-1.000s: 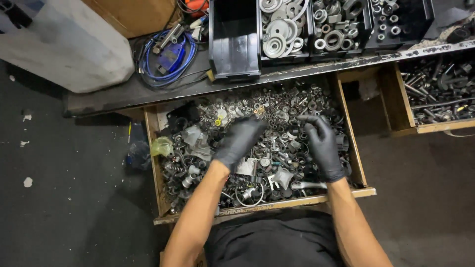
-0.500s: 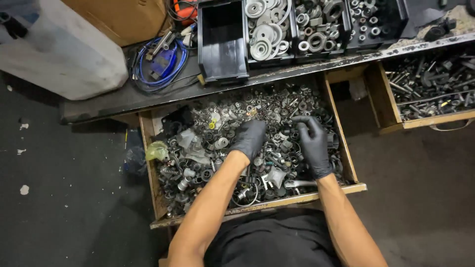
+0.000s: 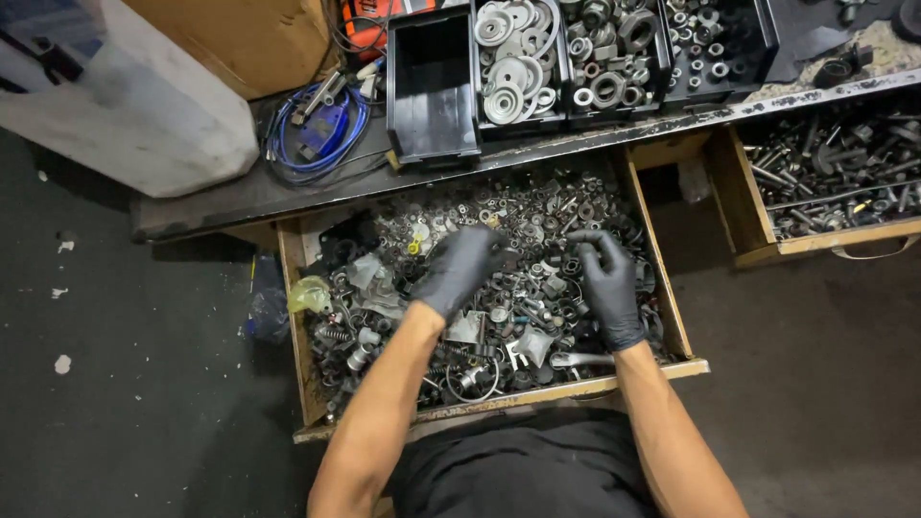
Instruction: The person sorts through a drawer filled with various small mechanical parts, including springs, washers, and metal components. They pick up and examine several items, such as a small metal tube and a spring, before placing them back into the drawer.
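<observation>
— So, where are the hands?

— Both gloved in black, down in the open wooden drawer (image 3: pixel 297 317). It is heaped with small metal hardware (image 3: pixel 537 216): nuts, washers, bolts, springs.

— And the left hand (image 3: pixel 459 270)?

— Over the middle of the heap, fingers (image 3: pixel 486 242) curled down and bunched near the parts. Whether they pinch a piece I cannot tell.

— The right hand (image 3: pixel 606 288)?

— Just to the right of the left one, close but apart. Its fingers (image 3: pixel 587 240) bend at the far end, tips pressed into the hardware; what they grip, if anything, is hidden.

— What lies near them?

— A wrench (image 3: pixel 580 360) at the near edge, beside the right wrist. A yellowish plastic bag (image 3: pixel 309 293) at the drawer's left wall.

— And farther off?

— On the dark surface (image 3: pixel 211 197) beyond the drawer, black bins (image 3: pixel 432 144): the left one bare inside, the next holding big washers (image 3: pixel 513 67). A blue cable coil (image 3: pixel 321 129) lies to their left. A second drawer (image 3: pixel 743 206) of bolts stands open at the right.
</observation>
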